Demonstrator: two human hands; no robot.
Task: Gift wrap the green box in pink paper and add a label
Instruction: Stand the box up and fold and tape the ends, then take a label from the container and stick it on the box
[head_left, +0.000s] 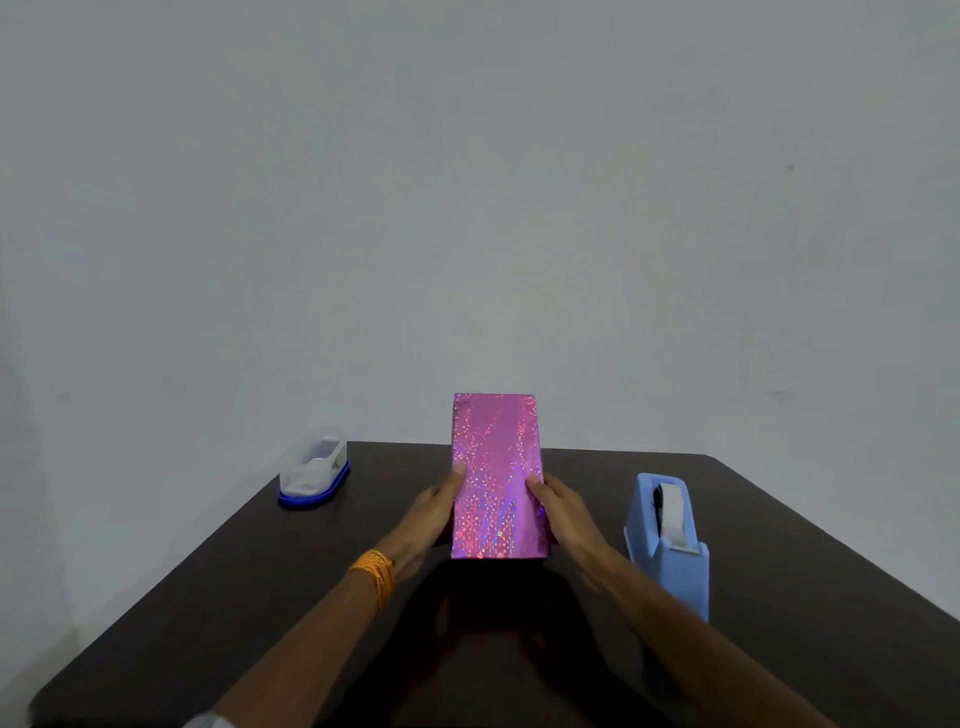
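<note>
Orange thread band (375, 571) round left wrist

A dark brown table (208, 597) stood against a plain grey-white wall (467, 182). A clear plastic container (311, 465) with a blue base sat at its far left corner. A light-blue tape dispenser (670, 540) stood at the right.

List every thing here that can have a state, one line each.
Box: wrapped in pink paper, held in both hands, no label visible.
Left hand: grips the box's left side.
Right hand: grips the box's right side.
Tape dispenser: on table, tape loaded.
Clear container: on table, blue part down.
</note>
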